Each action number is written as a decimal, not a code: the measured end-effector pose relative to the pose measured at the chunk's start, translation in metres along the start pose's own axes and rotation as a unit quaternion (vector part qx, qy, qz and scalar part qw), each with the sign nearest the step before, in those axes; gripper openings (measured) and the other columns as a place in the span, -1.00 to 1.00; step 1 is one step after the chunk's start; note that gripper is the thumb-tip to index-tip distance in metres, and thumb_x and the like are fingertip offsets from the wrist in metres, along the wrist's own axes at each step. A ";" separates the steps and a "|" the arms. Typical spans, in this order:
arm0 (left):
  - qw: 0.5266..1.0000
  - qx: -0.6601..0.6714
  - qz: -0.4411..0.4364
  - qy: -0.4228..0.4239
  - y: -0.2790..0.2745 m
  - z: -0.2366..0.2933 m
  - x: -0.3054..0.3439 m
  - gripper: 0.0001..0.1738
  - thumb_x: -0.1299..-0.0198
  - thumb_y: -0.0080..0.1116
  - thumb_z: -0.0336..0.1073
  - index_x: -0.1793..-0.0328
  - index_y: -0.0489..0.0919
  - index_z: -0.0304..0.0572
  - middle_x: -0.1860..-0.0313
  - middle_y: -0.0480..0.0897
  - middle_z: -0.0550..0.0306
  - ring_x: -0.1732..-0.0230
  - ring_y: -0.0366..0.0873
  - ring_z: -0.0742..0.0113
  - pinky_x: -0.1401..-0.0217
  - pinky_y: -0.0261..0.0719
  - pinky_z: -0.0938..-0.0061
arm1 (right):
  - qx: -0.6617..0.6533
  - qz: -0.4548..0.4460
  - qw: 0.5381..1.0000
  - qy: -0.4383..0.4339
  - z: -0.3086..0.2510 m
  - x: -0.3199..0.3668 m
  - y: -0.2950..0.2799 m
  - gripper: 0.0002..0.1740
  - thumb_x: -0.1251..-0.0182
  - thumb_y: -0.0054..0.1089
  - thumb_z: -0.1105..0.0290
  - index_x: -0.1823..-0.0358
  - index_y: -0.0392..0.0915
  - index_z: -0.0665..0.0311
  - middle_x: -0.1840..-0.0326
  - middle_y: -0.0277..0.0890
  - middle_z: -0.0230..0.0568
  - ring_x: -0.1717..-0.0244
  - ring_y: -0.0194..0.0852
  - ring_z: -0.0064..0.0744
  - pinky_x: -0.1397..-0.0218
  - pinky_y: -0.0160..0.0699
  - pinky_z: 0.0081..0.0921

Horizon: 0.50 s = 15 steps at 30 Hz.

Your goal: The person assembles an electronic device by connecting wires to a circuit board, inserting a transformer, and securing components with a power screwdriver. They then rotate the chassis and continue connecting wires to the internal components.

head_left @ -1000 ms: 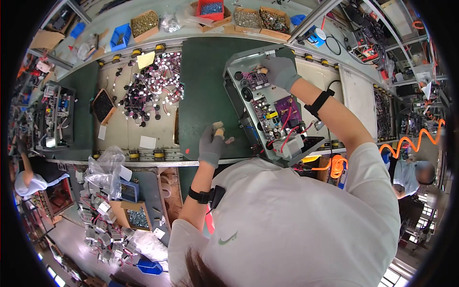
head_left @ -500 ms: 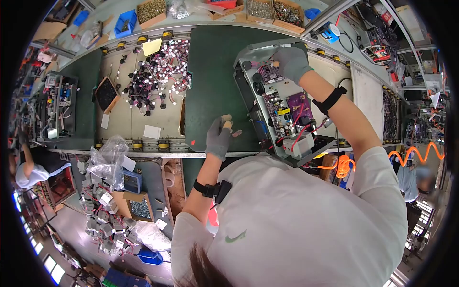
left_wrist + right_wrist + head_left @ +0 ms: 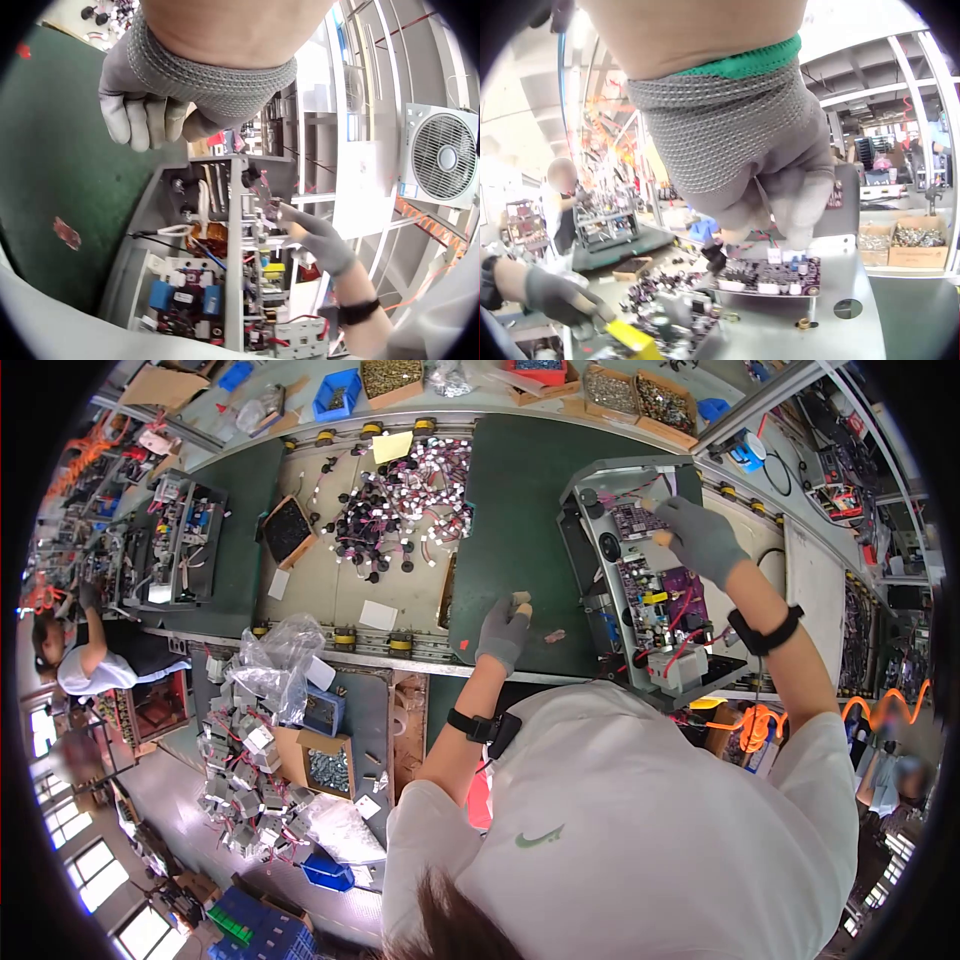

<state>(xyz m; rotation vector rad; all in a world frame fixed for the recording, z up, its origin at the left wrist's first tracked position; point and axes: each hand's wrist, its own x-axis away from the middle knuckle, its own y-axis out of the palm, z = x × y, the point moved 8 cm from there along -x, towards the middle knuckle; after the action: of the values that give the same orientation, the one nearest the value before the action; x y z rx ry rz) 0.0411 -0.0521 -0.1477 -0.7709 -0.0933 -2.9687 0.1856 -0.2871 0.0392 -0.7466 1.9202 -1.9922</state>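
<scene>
My right hand (image 3: 703,538), in a grey glove with tan fingertips, is over the upper part of an open metal chassis (image 3: 690,695). Thumb and forefinger stand apart beside a small purple circuit board (image 3: 769,276). In the right wrist view the fingertips come down close to a white connector (image 3: 775,256) with thin coloured wires on that board. A larger purple board (image 3: 684,592) with red wires lies lower in the chassis. My left hand (image 3: 503,634) hovers near the green mat's front edge, left of the chassis, its fingers loosely bent and holding nothing.
Left of the green mat (image 3: 520,510) lies a pile of wired connectors (image 3: 410,500). A dark tray (image 3: 288,532) is beyond it. Boxes of small hardware (image 3: 640,398) line the back shelf. An orange coiled hose (image 3: 757,728) hangs near my right arm.
The head view has turned, shifting the scene to the right. My right hand has drawn back slightly from the small board, and its thumb and forefinger have parted. The left hand stays loosely bent.
</scene>
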 end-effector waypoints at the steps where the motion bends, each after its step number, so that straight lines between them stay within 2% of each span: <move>1: 0.999 -0.037 0.036 -0.005 -0.014 -0.020 -0.009 -0.65 -0.16 0.06 -0.36 -0.08 0.49 -0.29 0.14 0.61 0.09 0.24 0.52 0.39 0.15 0.48 0.53 | -0.035 0.025 0.999 -0.003 -0.011 0.022 -0.017 -0.65 -0.22 0.11 0.25 -0.05 0.46 0.06 0.14 0.45 -0.24 0.20 0.52 -0.17 0.18 0.48 -0.29; 2: 0.995 -0.073 0.071 -0.011 -0.027 -0.031 -0.014 -0.61 -0.13 0.11 -0.31 -0.09 0.48 -0.28 0.09 0.59 0.05 0.19 0.54 0.31 0.11 0.48 0.48 | -0.069 0.050 0.996 -0.005 -0.023 0.044 -0.032 -0.71 -0.22 0.11 0.26 0.02 0.50 0.10 0.22 0.46 -0.22 0.25 0.51 -0.17 0.21 0.48 -0.28; 3: 0.995 -0.075 0.072 -0.013 -0.036 -0.032 -0.017 -0.61 -0.13 0.11 -0.31 -0.09 0.48 -0.28 0.09 0.59 0.05 0.19 0.54 0.31 0.11 0.48 0.48 | -0.136 0.046 0.989 0.031 -0.030 0.063 -0.040 -0.76 -0.22 0.11 0.26 0.12 0.51 0.15 0.29 0.46 -0.19 0.29 0.50 -0.15 0.25 0.46 -0.27; 4: 0.961 -0.236 0.137 -0.031 -0.057 -0.030 -0.017 -0.54 -0.09 0.16 -0.23 -0.12 0.46 -0.24 0.04 0.56 0.03 0.10 0.53 0.21 0.04 0.47 0.41 | -0.202 0.042 0.976 0.069 -0.036 0.083 -0.043 -0.80 -0.21 0.11 0.25 0.22 0.51 0.19 0.35 0.45 -0.16 0.33 0.48 -0.13 0.29 0.44 -0.26; 5: 0.898 -0.391 0.197 -0.045 -0.073 -0.025 -0.015 -0.47 -0.05 0.21 -0.16 -0.15 0.43 -0.20 -0.02 0.52 0.01 0.01 0.51 0.12 -0.03 0.46 0.34 | -0.201 0.048 0.974 0.092 -0.039 0.103 -0.036 -0.80 -0.20 0.12 0.25 0.28 0.49 0.23 0.40 0.43 -0.14 0.36 0.47 -0.11 0.32 0.42 -0.26; 6: 0.897 -0.394 0.195 -0.045 -0.076 -0.027 -0.018 -0.47 -0.05 0.21 -0.16 -0.15 0.43 -0.20 -0.02 0.52 0.01 0.01 0.51 0.12 -0.03 0.46 0.34 | -0.200 0.055 0.971 0.115 -0.041 0.122 -0.028 -0.78 -0.19 0.13 0.25 0.35 0.47 0.27 0.45 0.41 -0.13 0.39 0.45 -0.09 0.36 0.40 -0.26; 8: 0.769 -0.549 0.320 -0.075 -0.096 -0.013 -0.012 -0.37 0.02 0.25 -0.07 -0.18 0.38 -0.13 -0.09 0.46 0.00 -0.11 0.42 0.04 -0.13 0.42 0.24 | -0.192 0.094 0.967 0.139 -0.055 0.149 -0.018 -0.76 -0.14 0.15 0.24 0.42 0.43 0.29 0.49 0.37 -0.13 0.45 0.38 -0.05 0.40 0.32 -0.23; 9: 0.781 -0.553 0.263 -0.123 -0.099 -0.020 -0.020 -0.36 0.00 0.25 -0.07 -0.22 0.35 -0.08 -0.12 0.45 0.02 -0.17 0.39 0.10 -0.16 0.42 0.28 | -0.193 0.097 0.966 0.144 -0.061 0.156 -0.012 -0.76 -0.14 0.15 0.24 0.42 0.43 0.29 0.49 0.37 -0.13 0.45 0.38 -0.05 0.40 0.32 -0.23; 10: 0.781 -0.556 0.259 -0.119 -0.102 -0.023 -0.028 -0.36 0.00 0.25 -0.07 -0.22 0.35 -0.08 -0.12 0.45 0.02 -0.17 0.39 0.10 -0.16 0.42 0.28 | -0.190 0.129 0.961 0.151 -0.065 0.164 -0.011 -0.77 -0.12 0.15 0.27 0.46 0.41 0.29 0.52 0.34 -0.14 0.48 0.34 -0.04 0.41 0.28 -0.22; 12: 0.804 -0.553 0.151 -0.160 -0.097 -0.051 -0.052 -0.36 -0.02 0.25 -0.06 -0.23 0.36 -0.07 -0.11 0.48 0.03 -0.16 0.43 0.10 -0.14 0.46 0.30 | -0.187 0.162 0.954 0.167 -0.063 0.172 -0.001 -0.77 -0.09 0.15 0.29 0.51 0.39 0.29 0.55 0.32 -0.14 0.51 0.30 -0.03 0.43 0.25 -0.22; 13: 0.802 -0.558 0.144 -0.156 -0.096 -0.045 -0.055 -0.36 -0.02 0.25 -0.06 -0.23 0.36 -0.07 -0.11 0.48 0.03 -0.16 0.43 0.10 -0.14 0.46 0.30 | -0.185 0.184 0.952 0.157 -0.062 0.176 0.003 -0.78 -0.06 0.16 0.31 0.54 0.36 0.28 0.57 0.29 -0.14 0.53 0.27 -0.04 0.43 0.22 -0.22; 15: 0.798 -0.555 0.092 -0.215 -0.094 -0.043 -0.055 -0.44 -0.03 0.24 -0.03 -0.15 0.48 -0.10 -0.06 0.56 0.01 -0.12 0.50 0.10 -0.10 0.50 0.32 | -0.170 0.229 0.948 0.139 -0.063 0.178 -0.001 -0.77 -0.02 0.16 0.37 0.65 0.35 0.29 0.66 0.25 -0.14 0.60 0.25 -0.10 0.51 0.17 -0.27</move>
<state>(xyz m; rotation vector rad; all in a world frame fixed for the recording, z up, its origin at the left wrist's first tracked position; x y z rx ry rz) 0.0604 0.0408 -0.2162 -1.3794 1.6889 -2.3384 0.0040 -0.3284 0.0720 -0.0570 2.3677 -1.5622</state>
